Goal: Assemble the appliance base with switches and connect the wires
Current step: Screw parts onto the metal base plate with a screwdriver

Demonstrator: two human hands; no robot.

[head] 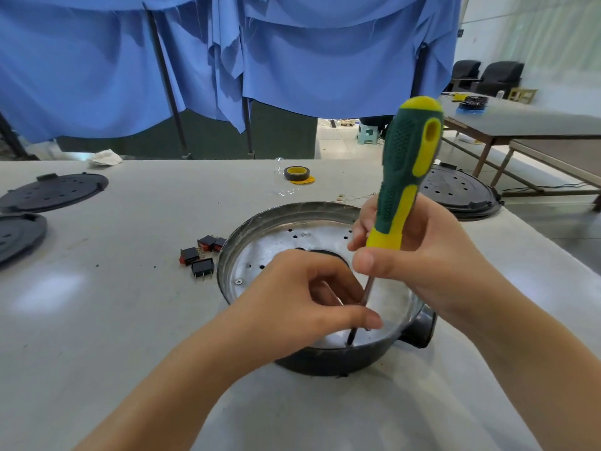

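Note:
The round black appliance base point(328, 361) with its silver metal inner plate point(276, 245) lies on the white table in front of me. My right hand point(419, 255) grips the lower end of a green and yellow screwdriver point(406, 170), held almost upright with its tip down inside the base near the front wall. My left hand point(302, 301) reaches into the base and pinches the screwdriver's shaft just above the tip. Three black and red rocker switches point(201, 255) lie loose on the table just left of the base.
Black perforated bottom covers lie at far left point(55, 190), at the left edge point(19, 236) and behind the base at right point(458, 193). A roll of black tape point(296, 174) sits towards the table's back edge. Blue cloth hangs behind; another table stands at right.

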